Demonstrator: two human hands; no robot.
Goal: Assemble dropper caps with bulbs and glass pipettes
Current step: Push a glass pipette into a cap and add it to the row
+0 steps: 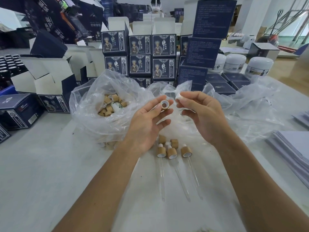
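My left hand (148, 121) pinches a bamboo-coloured dropper cap (165, 104) between thumb and fingertips, its white-lined opening facing me. A few centimetres to its right, my right hand (203, 114) pinches a small white rubber bulb (178, 96) at its fingertips. Three assembled droppers (172, 153) with bamboo caps, white bulbs and clear glass pipettes lie on the white table (50, 173) below my hands. Two loose caps (174, 142) lie just behind them.
A clear plastic bag (93, 114) holding several bamboo caps sits left of my hands; more crumpled plastic (250, 111) spreads to the right. Dark blue printed boxes (140, 46) are stacked behind, white jars (234, 63) at back right, a paper stack (294, 148) at right.
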